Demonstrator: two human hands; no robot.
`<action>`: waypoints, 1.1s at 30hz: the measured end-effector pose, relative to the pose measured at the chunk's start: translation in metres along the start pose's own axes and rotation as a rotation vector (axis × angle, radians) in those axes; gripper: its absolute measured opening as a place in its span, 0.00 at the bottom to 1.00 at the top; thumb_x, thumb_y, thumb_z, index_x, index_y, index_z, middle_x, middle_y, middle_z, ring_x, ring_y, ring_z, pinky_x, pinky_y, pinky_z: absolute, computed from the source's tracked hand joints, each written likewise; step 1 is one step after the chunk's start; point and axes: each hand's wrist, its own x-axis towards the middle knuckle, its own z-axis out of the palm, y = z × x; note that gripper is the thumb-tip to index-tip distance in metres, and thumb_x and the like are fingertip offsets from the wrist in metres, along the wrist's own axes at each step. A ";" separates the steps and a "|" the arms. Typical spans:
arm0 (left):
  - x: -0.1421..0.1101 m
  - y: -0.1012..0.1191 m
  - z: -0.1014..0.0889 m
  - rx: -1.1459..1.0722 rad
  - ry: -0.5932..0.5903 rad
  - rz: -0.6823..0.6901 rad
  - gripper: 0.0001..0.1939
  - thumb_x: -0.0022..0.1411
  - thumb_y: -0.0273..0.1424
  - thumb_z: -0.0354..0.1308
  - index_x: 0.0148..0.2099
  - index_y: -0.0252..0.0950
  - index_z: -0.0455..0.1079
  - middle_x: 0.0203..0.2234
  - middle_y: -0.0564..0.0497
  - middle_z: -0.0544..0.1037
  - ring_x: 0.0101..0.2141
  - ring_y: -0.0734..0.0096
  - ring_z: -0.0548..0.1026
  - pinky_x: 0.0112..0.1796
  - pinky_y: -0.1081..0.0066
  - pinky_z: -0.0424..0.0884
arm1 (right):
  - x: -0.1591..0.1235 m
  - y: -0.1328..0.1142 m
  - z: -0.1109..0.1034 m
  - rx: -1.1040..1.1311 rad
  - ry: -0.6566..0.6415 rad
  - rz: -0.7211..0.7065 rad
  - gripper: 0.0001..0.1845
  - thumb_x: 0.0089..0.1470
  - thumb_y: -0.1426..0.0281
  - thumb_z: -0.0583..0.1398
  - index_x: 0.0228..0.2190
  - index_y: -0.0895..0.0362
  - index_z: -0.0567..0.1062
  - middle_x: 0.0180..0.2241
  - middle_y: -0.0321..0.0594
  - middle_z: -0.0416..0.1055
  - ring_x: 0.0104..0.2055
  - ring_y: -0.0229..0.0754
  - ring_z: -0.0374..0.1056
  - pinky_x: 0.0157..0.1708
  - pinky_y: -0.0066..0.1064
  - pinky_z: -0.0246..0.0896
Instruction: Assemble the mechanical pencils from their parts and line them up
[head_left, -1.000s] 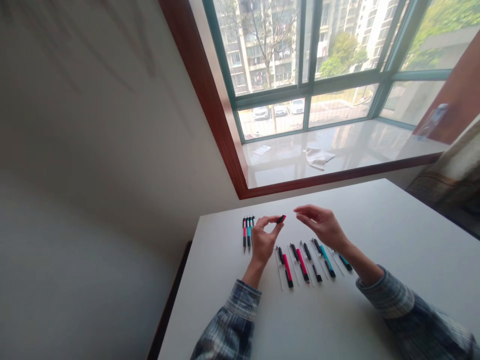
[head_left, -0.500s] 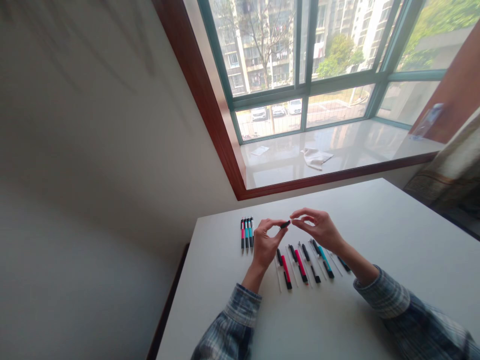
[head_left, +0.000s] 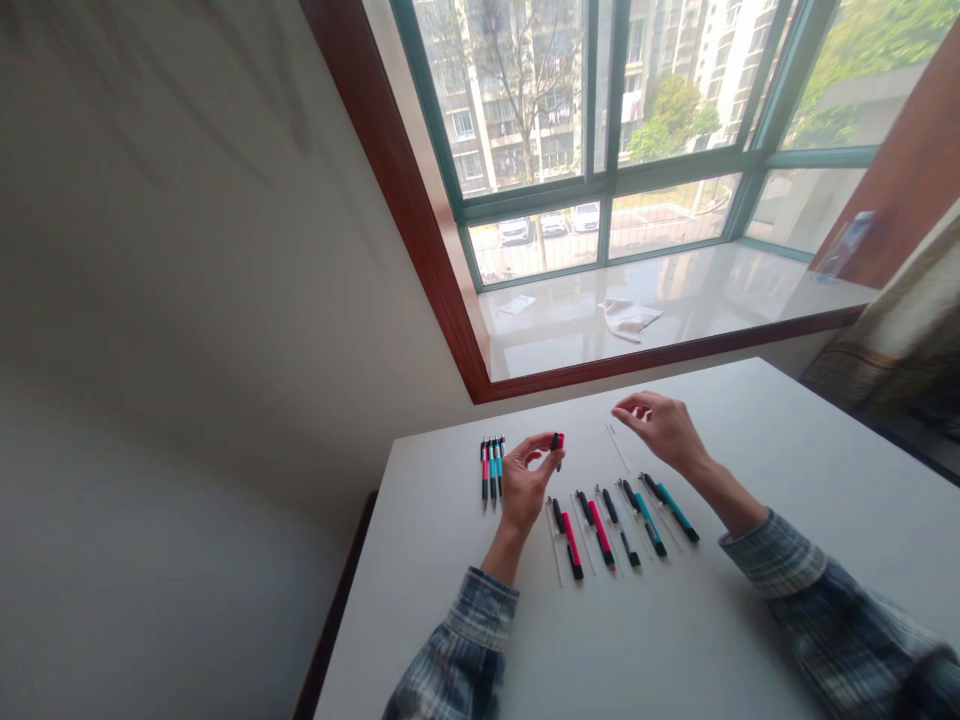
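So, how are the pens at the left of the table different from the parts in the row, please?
The pens look assembled; the parts lie as separate pieces. The pens sit close together, side by side; the parts spread along a wider row. The pens are left of the left hand; the parts are mostly to its right. Both lie on the white table and show red, blue and black.

Looks like home: curtain (head_left: pixel 877 330), bay window (head_left: pixel 613 182), apartment blocks (head_left: pixel 466 125) outside.
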 end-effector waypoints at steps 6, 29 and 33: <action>0.002 0.001 -0.001 -0.024 0.055 -0.019 0.16 0.56 0.38 0.72 0.46 0.37 0.83 0.41 0.44 0.85 0.39 0.62 0.80 0.48 0.59 0.74 | -0.012 0.023 0.011 -0.363 -0.165 0.015 0.13 0.60 0.59 0.64 0.29 0.52 0.84 0.28 0.42 0.82 0.28 0.46 0.75 0.30 0.35 0.66; -0.004 0.009 0.006 0.183 -0.019 0.034 0.11 0.60 0.36 0.69 0.46 0.42 0.83 0.40 0.46 0.85 0.44 0.59 0.79 0.47 0.59 0.70 | -0.012 0.003 0.016 0.489 -0.021 0.150 0.19 0.62 0.55 0.62 0.46 0.56 0.80 0.44 0.46 0.81 0.39 0.46 0.75 0.39 0.38 0.71; -0.006 0.013 0.009 0.260 -0.041 0.108 0.08 0.60 0.34 0.69 0.44 0.43 0.83 0.38 0.48 0.84 0.43 0.60 0.78 0.47 0.60 0.70 | -0.015 -0.011 0.018 0.782 0.012 0.217 0.16 0.56 0.57 0.69 0.39 0.56 0.79 0.38 0.44 0.81 0.40 0.46 0.76 0.42 0.37 0.72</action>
